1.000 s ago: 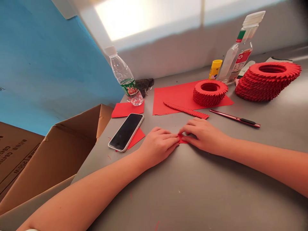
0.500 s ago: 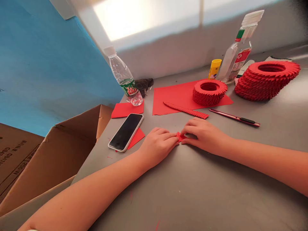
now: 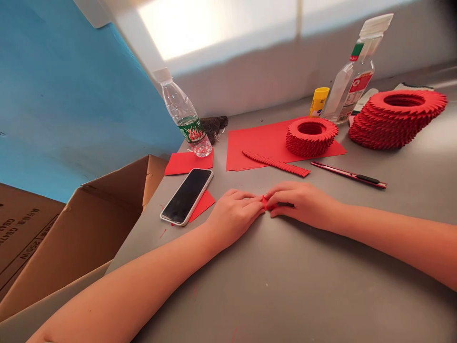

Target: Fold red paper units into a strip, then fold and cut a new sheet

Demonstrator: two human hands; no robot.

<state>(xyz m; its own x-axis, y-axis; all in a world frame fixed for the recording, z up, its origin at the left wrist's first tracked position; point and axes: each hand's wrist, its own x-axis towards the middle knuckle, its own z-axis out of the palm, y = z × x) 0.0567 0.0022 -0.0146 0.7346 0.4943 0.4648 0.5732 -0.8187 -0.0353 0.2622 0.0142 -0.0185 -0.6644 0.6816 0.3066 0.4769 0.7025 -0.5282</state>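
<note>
We sit at a grey counter (image 3: 303, 290), with an open cardboard box (image 3: 103, 216) beside its left edge. On the counter's far part we see a large red sheet (image 3: 246, 143). Beyond its right side stands a clear bottle with a red label (image 3: 361, 85), and to its left a clear bottle with a green label (image 3: 180, 105). The bigger stack of red pleated rings (image 3: 391, 125) sits at the far right. Our left hand (image 3: 233, 214) lies low, its fingers together and nearly straight; our right hand (image 3: 303, 202) is curled, thumb and fingertips almost closed. A phone (image 3: 187, 196) rests left of our hands, partly over some red paper (image 3: 203, 206). The smaller stack of rings (image 3: 307, 145) stands on the sheet, and a pleated strip (image 3: 274, 163) lies partly across its near edge. Nearby are a cutter knife (image 3: 348, 175) and a yellow glue stick (image 3: 319, 102). Smallest is the folded red piece (image 3: 264, 203), gripped between both hands at the counter's middle, mostly covered by our fingers.
</note>
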